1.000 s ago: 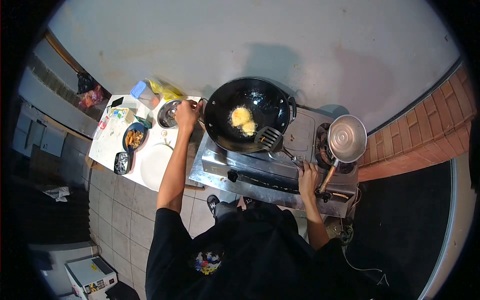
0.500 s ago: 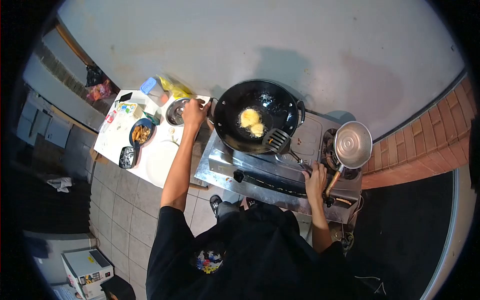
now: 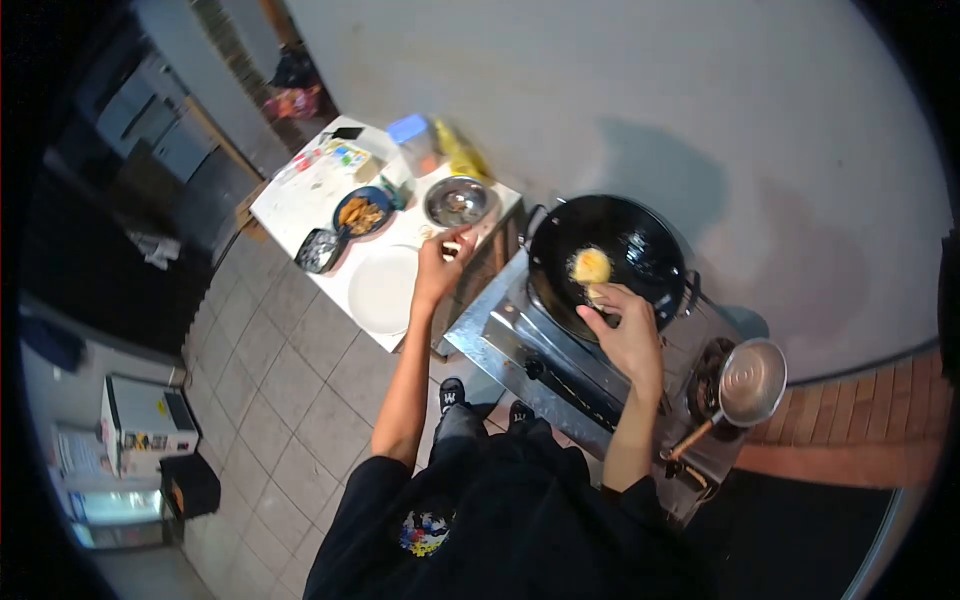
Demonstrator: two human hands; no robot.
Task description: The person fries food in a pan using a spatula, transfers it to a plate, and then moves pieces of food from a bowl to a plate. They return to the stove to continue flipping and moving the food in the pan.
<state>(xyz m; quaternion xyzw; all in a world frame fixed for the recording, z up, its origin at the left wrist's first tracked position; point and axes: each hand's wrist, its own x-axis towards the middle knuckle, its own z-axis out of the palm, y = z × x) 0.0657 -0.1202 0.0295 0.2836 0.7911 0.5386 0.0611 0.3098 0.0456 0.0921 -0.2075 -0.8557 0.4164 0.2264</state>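
My right hand (image 3: 628, 335) reaches over the near side of the black wok (image 3: 650, 215), thumb and fingers apart. Beyond its fingertips a yellow piece of frying food (image 3: 592, 265) sits in the oil, with a smaller piece (image 3: 597, 294) partly covered by the fingers. Between the table and the stove, my left hand (image 3: 443, 265) is raised with bent fingers close together; I cannot tell what small thing they hold. Just past it stands a metal bowl (image 3: 457, 203) with some bits inside. A white plate (image 3: 383, 290) lies left of that hand.
On the white table (image 3: 300, 205) are a blue bowl of browned food (image 3: 362, 212), a black container (image 3: 320, 250), a blue-lidded tub (image 3: 412, 140) and a yellow bag (image 3: 460, 150). A saucepan (image 3: 752, 382) sits on the stove's right burner, its handle pointing toward me.
The view has turned, shifting the table and wok rightward. My right hand has let go of the slotted spatula and moved over the wok. My left hand has drawn back from the metal bowl.
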